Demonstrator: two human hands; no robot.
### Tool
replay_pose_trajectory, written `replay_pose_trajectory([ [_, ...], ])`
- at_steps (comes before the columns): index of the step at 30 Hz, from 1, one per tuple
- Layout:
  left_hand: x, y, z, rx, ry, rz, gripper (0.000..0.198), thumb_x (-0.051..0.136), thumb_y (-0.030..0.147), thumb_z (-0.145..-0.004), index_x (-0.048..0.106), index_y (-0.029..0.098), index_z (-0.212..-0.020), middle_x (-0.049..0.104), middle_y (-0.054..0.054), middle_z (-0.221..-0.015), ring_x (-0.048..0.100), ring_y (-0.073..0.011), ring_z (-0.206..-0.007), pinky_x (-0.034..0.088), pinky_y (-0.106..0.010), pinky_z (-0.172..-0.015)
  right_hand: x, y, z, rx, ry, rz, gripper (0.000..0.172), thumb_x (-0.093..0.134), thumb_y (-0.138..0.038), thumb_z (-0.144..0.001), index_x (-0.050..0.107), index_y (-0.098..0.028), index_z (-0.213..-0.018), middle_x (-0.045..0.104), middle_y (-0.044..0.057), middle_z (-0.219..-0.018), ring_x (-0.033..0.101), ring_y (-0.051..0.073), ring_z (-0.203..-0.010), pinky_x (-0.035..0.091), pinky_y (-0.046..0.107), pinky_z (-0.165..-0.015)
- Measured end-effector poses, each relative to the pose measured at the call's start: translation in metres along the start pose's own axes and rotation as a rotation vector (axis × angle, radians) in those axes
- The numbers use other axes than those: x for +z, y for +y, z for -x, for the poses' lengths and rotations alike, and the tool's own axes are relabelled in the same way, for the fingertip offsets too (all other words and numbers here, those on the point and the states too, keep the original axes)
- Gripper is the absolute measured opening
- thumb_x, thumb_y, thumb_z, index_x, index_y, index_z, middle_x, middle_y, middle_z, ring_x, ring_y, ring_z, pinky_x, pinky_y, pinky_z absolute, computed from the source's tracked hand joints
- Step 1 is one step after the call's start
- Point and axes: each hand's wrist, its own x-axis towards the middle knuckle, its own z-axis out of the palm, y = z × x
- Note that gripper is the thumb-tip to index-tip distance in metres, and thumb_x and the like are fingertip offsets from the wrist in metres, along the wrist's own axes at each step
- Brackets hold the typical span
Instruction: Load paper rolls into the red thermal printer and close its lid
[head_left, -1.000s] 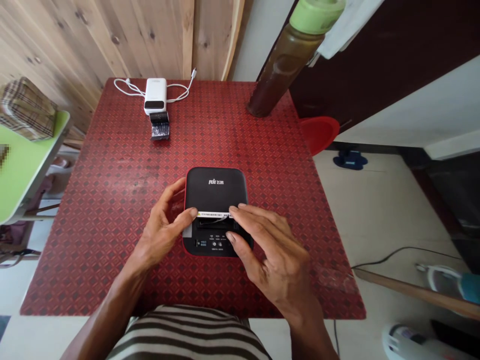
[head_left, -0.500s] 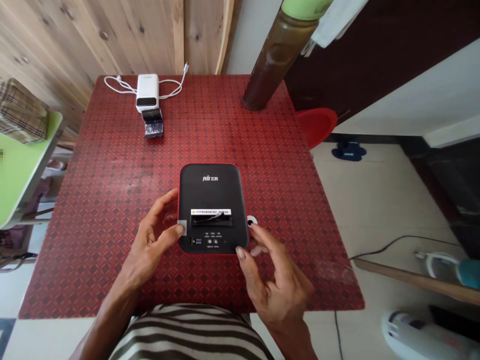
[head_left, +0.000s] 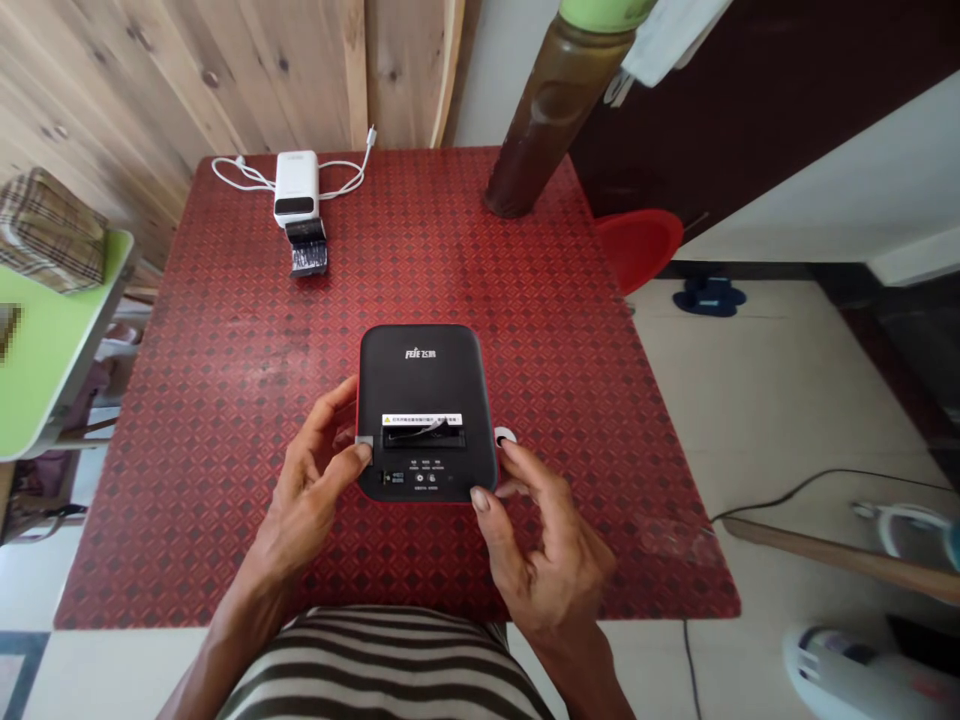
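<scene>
A black receipt printer with red lower edges lies in front of me, its paper slot, white warning label and small buttons facing up. My left hand grips its left side, thumb on a clear tape-like tab at the edge and fingers curled along the side. On the other side, my right hand has its thumb at the near right corner. Its index finger touches a white round piece with a dark centre, which sticks out from the printer's right side. The lower right fingers are partly hidden.
On the red patterned table stand a white power bank-like device with a white cable, a crumpled black strip and a tall brown bottle with a green lid. A red stool is beyond the right edge.
The view has shifted slightly. Both hands stay at the printer's sides in nearly the same pose, and the printer has hardly moved on the table.
</scene>
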Motion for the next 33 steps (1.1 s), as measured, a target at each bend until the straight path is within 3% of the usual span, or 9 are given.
replay_pose_trajectory([
  [11,0.001,0.0,-0.002,-0.003,0.011,-0.025,0.068,0.082,0.043,-0.101,0.062,0.03,-0.165,0.069,-0.01,-0.166,0.066,-0.0367,-0.152,0.057,-0.049,-0.118,-0.005,0.001,-0.005,-0.01,-0.017,-0.031,0.037,0.069,-0.033,-0.114,0.068,-0.018,-0.148,0.089,0.014,-0.12,0.086,0.021,-0.082,0.074,0.033,-0.081],
  [14,-0.001,-0.002,-0.002,-0.001,0.006,-0.005,0.069,0.083,0.046,-0.099,0.063,0.03,-0.164,0.068,-0.01,-0.168,0.064,-0.0381,-0.153,0.057,-0.049,-0.118,-0.018,0.002,-0.026,-0.053,-0.027,-0.043,0.032,0.072,-0.024,-0.112,0.071,-0.021,-0.144,0.089,0.011,-0.12,0.087,0.023,-0.096,0.072,0.035,-0.09],
  [18,-0.002,-0.005,-0.003,0.013,0.001,0.01,0.071,0.086,0.049,-0.097,0.065,0.031,-0.161,0.068,-0.01,-0.168,0.064,-0.0396,-0.153,0.058,-0.051,-0.117,-0.021,0.0,-0.073,-0.266,-0.053,-0.019,0.031,0.07,-0.005,-0.109,0.076,-0.022,-0.134,0.088,0.009,-0.119,0.084,0.023,-0.107,0.068,0.038,-0.101],
  [20,-0.003,-0.006,-0.003,0.02,0.0,0.01,0.07,0.087,0.05,-0.096,0.066,0.031,-0.16,0.069,-0.01,-0.167,0.065,-0.0398,-0.152,0.059,-0.052,-0.116,-0.011,-0.004,-0.098,-0.364,-0.192,-0.013,0.027,0.066,-0.003,-0.11,0.077,-0.019,-0.13,0.088,0.009,-0.119,0.082,0.024,-0.108,0.067,0.04,-0.102],
  [22,-0.005,-0.008,-0.003,0.035,-0.014,0.01,0.068,0.086,0.05,-0.098,0.066,0.031,-0.16,0.069,-0.01,-0.167,0.065,-0.0402,-0.151,0.06,-0.053,-0.115,0.005,-0.011,-0.12,-0.403,-0.447,0.037,0.024,0.064,-0.004,-0.112,0.08,-0.017,-0.123,0.088,0.01,-0.12,0.081,0.026,-0.11,0.067,0.041,-0.102],
  [24,-0.006,-0.009,-0.003,0.056,-0.037,0.015,0.068,0.085,0.051,-0.1,0.065,0.032,-0.162,0.068,-0.01,-0.167,0.066,-0.0405,-0.151,0.061,-0.054,-0.116,0.021,-0.021,-0.137,-0.381,-0.723,0.158,0.021,0.063,-0.006,-0.112,0.082,-0.014,-0.118,0.087,0.012,-0.121,0.081,0.03,-0.116,0.064,0.044,-0.105],
  [26,-0.007,-0.011,-0.003,0.072,-0.058,0.029,0.068,0.084,0.051,-0.101,0.065,0.032,-0.163,0.067,-0.011,-0.168,0.066,-0.0405,-0.152,0.06,-0.056,-0.118,0.034,-0.03,-0.148,-0.338,-0.903,0.289,0.022,0.061,-0.006,-0.113,0.082,-0.012,-0.117,0.086,0.015,-0.123,0.08,0.033,-0.122,0.062,0.045,-0.107],
  [29,-0.008,-0.013,-0.004,0.086,-0.081,0.056,0.067,0.084,0.051,-0.101,0.065,0.032,-0.162,0.066,-0.011,-0.169,0.065,-0.0398,-0.153,0.058,-0.058,-0.123,0.044,-0.039,-0.155,-0.316,-1.005,0.398,0.028,0.055,-0.007,-0.115,0.082,-0.012,-0.121,0.085,0.018,-0.124,0.081,0.033,-0.122,0.06,0.045,-0.106],
  [33,-0.011,-0.019,-0.007,0.095,-0.094,0.071,0.066,0.085,0.049,-0.101,0.064,0.032,-0.162,0.065,-0.011,-0.17,0.062,-0.0395,-0.156,0.056,-0.059,-0.125,0.043,-0.04,-0.158,-0.353,-1.009,0.445,0.029,0.056,-0.007,-0.113,0.08,-0.014,-0.128,0.084,0.018,-0.128,0.082,0.032,-0.115,0.059,0.043,-0.097],
])
